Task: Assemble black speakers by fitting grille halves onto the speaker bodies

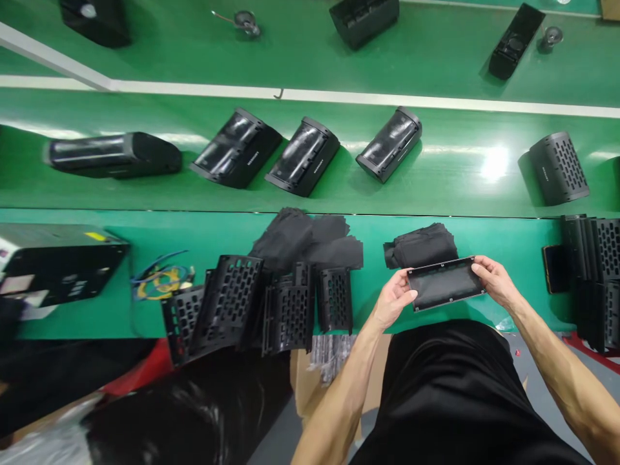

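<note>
My left hand (394, 298) and my right hand (494, 281) hold a flat black rectangular frame (445, 284) by its short ends, just above the green workbench (368, 236). The frame has a dark mesh or film panel and small holes along its rim. A pile of black fabric pieces (420, 247) lies just beyond it. Farther left sit several black perforated speaker grilles (290, 316), with more black fabric (310, 239) behind them. Another stack of perforated grilles (598, 278) stands at the right.
A green conveyor belt (310, 187) beyond the bench carries several black speakers (390, 143). A second belt (290, 45) lies farther back. A phone (555, 268), tangled coloured wires (159, 278) and a black device (58, 265) sit on the bench. Cardboard (310, 374) and black plastic (188, 413) lie below its near edge.
</note>
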A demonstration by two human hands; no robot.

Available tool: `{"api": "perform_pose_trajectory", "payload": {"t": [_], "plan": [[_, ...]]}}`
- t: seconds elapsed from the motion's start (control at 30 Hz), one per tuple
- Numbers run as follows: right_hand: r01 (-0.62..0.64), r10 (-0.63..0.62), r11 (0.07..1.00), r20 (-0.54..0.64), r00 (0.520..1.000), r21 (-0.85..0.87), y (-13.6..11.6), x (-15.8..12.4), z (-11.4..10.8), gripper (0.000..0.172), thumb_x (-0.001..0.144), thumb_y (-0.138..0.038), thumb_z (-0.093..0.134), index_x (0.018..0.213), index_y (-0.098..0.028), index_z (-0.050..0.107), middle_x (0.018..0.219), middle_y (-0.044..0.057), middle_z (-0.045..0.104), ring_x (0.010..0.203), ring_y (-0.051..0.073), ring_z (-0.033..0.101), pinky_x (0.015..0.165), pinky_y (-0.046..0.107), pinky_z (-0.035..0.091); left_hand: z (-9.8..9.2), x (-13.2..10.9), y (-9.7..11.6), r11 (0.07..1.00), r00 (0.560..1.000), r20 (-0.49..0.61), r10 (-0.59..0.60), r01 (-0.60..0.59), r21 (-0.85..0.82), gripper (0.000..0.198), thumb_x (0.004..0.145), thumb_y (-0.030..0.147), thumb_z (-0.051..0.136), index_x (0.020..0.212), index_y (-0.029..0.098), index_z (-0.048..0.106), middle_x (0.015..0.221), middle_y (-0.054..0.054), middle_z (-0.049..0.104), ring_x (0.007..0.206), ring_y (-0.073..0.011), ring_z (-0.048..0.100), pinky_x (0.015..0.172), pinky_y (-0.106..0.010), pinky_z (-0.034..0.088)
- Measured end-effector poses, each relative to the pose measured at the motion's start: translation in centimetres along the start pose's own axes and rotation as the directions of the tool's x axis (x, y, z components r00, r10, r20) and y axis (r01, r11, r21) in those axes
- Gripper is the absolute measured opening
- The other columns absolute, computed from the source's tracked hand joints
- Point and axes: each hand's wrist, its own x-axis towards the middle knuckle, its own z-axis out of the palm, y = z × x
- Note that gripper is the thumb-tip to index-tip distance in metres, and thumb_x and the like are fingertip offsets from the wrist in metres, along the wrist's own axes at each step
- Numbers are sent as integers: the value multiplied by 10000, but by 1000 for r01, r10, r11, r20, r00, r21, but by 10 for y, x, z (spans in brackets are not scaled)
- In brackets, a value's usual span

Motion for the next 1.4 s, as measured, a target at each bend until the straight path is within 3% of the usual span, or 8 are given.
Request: {"api": "perform_pose_trajectory", "payload": {"t": [0.27, 0.4, 0.53, 0.7, 0.9, 1.03, 1.17, 1.4], "plan": [[-25, 26, 1000, 21, 999, -14, -15, 7, 5, 533, 702, -650, 859, 1027, -254, 713, 789, 23, 723, 684, 204, 649, 667, 328, 525, -1, 2, 13, 998, 999, -1, -47, 47, -33, 663, 693, 409, 934, 1263, 222, 652, 1168, -88, 727, 1007, -226, 698, 909, -342, 553], [-24, 24, 1000, 40, 999, -13, -29, 8, 7, 535, 701, -650, 881, 1022, -247, 736, 831, 29, 739, 683, 187, 641, 659, 308, 515, -5, 5, 26, 977, 985, 64, -159, 166, -131, 597, 778, 664, 799, 1142, 200, 707, 909, -48, 697, 705, -177, 634, 636, -287, 520], [-30, 32, 999, 95, 995, -26, -46, 16, 13, 549, 675, -642, 911, 1003, -228, 760, 840, 27, 746, 658, 166, 625, 644, 287, 502, 1, 25, 36, 930, 936, 187, -300, 330, -163, 713, 833, 834, 616, 964, 146, 745, 840, -73, 705, 703, -189, 634, 655, -287, 507], [-26, 36, 998, 187, 982, -54, -66, 30, 21, 479, 721, -582, 915, 1008, -221, 784, 827, 4, 749, 656, 142, 625, 663, 263, 497, 9, 57, 31, 777, 806, 400, -436, 562, -284, 643, 857, 725, 704, 1146, 151, 731, 1065, -110, 787, 866, -226, 732, 808, -308, 534], [-38, 91, 984, 307, 947, -176, -93, 48, 37, 449, 754, -564, 906, 1011, -212, 799, 847, 13, 766, 683, 149, 655, 685, 269, 525, 7, 64, 29, 602, 470, 760, -449, 787, -131, 856, 879, 778, 605, 1418, 113, 597, 1081, -193, 798, 901, -404, 782, 825, -544, 582], [-119, 123, 992, 98, 988, -42, -113, 106, 71, 552, 632, -506, 993, 1001, -172, 754, 852, 46, 750, 696, 170, 678, 638, 274, 569, -3, 61, 31, 668, 623, 728, -287, 675, -314, 941, 872, 819, 550, 1381, 31, 624, 1092, -234, 790, 896, -401, 780, 751, -480, 600], [-52, 59, 997, -124, 991, 60, -138, 194, 140, 509, 723, -514, 937, 1005, -193, 660, 857, 46, 718, 770, 195, 709, 678, 311, 633, -18, 52, 45, 735, 787, 609, -97, 469, -489, 972, 906, 829, 465, 1357, -15, 636, 1106, -266, 779, 909, -360, 777, 670, -374, 586], [6, 52, 977, -266, 963, 213, -164, 268, 235, 514, 826, -399, 872, 1199, -165, 607, 836, 21, 765, 826, 201, 758, 766, 313, 656, -40, 27, 65, 764, 881, 433, 190, 145, -629, 948, 902, 839, 505, 1411, 48, 620, 1066, -208, 795, 815, -310, 803, 641, -322, 590]]}}
